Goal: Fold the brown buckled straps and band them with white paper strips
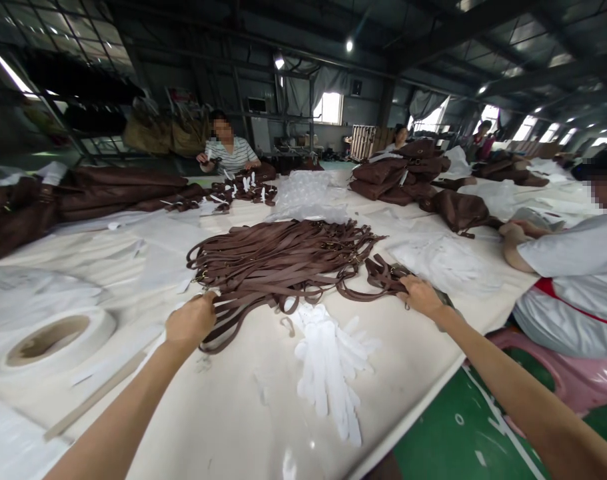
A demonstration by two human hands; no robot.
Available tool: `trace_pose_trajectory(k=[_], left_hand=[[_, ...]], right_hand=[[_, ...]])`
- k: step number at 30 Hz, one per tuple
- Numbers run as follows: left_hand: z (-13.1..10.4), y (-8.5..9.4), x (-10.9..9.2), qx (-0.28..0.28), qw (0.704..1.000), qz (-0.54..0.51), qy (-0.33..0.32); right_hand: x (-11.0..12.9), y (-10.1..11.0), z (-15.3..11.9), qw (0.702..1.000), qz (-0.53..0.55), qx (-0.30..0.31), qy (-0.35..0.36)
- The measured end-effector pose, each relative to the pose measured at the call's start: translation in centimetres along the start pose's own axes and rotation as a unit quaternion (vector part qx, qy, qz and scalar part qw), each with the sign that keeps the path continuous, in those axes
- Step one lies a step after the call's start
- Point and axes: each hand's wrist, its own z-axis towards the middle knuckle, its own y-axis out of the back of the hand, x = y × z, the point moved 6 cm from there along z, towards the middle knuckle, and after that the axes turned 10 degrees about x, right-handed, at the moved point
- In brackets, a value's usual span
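A broad pile of brown leather straps (pixel 278 253) with small brass-coloured buckles and clips lies across the middle of the table. At its left end my left hand (pixel 192 319) is closed on some of the strap ends. On the right, my right hand (pixel 419 295) is closed at a smaller bundle of straps (pixel 380 275), its fingers curled round the near end. Between my hands, just below the pile, lies a heap of white paper-like strips (pixel 328 363).
A white roll (pixel 98 333) with a cardboard core sits at left. Brown bags (pixel 398 173) are stacked at the back, with clear plastic (pixel 438 260) at right. One person (pixel 233 150) works across the table; another (pixel 578 260) sits at right on a pink chair (pixel 578 383).
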Motion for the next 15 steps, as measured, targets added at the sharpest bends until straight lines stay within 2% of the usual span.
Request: trace_pose_trajectory(k=[2,3,8,11,15], left_hand=[[0.3,0.5,-1.7,0.000,1.000,0.028,0.006],[0.4,0.8,-3.2,-0.003,0.999,0.040,-0.008],[1.1,2.3,-13.3,-0.002,0.992,0.017,-0.126],[1.6,3.4,-18.4,0.013,0.981,-0.054,-0.183],[2.3,4.9,-22.9,0.052,0.945,-0.234,-0.223]], right_hand=[[-0.2,1.0,0.2,0.999,0.035,0.002,0.021],[-0.2,1.7,0.4,0.998,0.055,0.000,0.030],[0.0,6.8,2.9,0.982,0.176,-0.019,0.058],[0.3,9.6,4.3,0.965,0.255,-0.018,0.061],[0.9,13.3,5.6,0.927,0.370,-0.045,0.044]])
